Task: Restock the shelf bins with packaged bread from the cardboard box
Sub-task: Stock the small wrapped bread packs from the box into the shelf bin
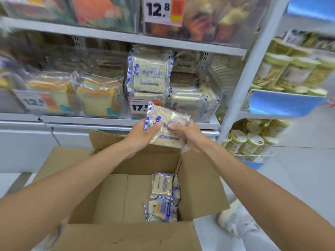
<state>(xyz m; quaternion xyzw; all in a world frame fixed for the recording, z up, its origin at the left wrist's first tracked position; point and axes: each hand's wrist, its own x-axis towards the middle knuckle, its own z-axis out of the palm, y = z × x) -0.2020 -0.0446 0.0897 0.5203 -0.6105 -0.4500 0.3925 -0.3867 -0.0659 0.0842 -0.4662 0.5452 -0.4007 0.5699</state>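
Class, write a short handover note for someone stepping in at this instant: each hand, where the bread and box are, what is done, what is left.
Left hand and right hand both grip one bread pack, held above the cardboard box, in front of the shelf bin.
Done: the bin already holds matching packs.
Left: place this pack; more packs lie in the box.

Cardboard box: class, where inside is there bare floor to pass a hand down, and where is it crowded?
Free: the box floor's left and middle, between the left wall and the packs. Crowded: the right side, where those packs lie against the right wall. Left hand and right hand grip the held pack above.
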